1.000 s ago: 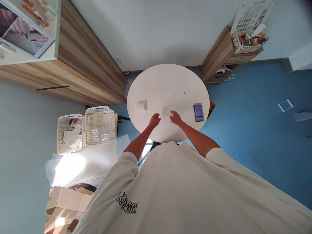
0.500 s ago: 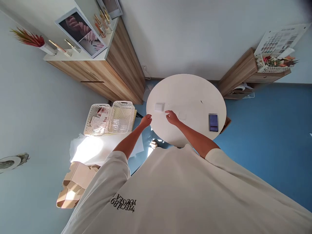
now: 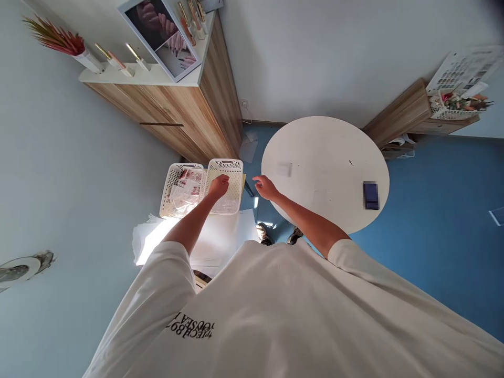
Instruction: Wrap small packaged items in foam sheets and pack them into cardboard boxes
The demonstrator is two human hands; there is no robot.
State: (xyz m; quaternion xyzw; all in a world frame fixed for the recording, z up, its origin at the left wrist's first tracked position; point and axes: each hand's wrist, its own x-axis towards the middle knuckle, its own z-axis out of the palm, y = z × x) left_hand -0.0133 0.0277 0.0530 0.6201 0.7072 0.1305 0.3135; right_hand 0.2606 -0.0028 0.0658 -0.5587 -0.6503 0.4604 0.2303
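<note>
My left hand (image 3: 219, 185) is over the right-hand white basket (image 3: 241, 181), its fingers curled together. Whatever it may hold is too small to make out. Clear plastic pieces (image 3: 226, 205) lie in that basket below the hand. My right hand (image 3: 264, 187) hovers at the left edge of the round white table (image 3: 326, 142), fingers partly stretched and apart, with nothing visible in them. A small white stack or box (image 3: 284, 169) lies on the table near the right hand. Farther right is a faint, clear flat piece (image 3: 321, 197).
Another white basket (image 3: 167, 191) holds printed packets. A phone-like dark device (image 3: 370, 195), partly blurred, lies on the table's right side. A wooden cabinet (image 3: 220, 89) stands behind the baskets; a smaller wooden one (image 3: 401, 113) is at right. White sheeting (image 3: 212, 236) lies before the baskets.
My left hand has moved left from the table's edge to over the right-hand basket. My right hand has drawn left to the table edge. The view has shifted, with the table now farther right.
</note>
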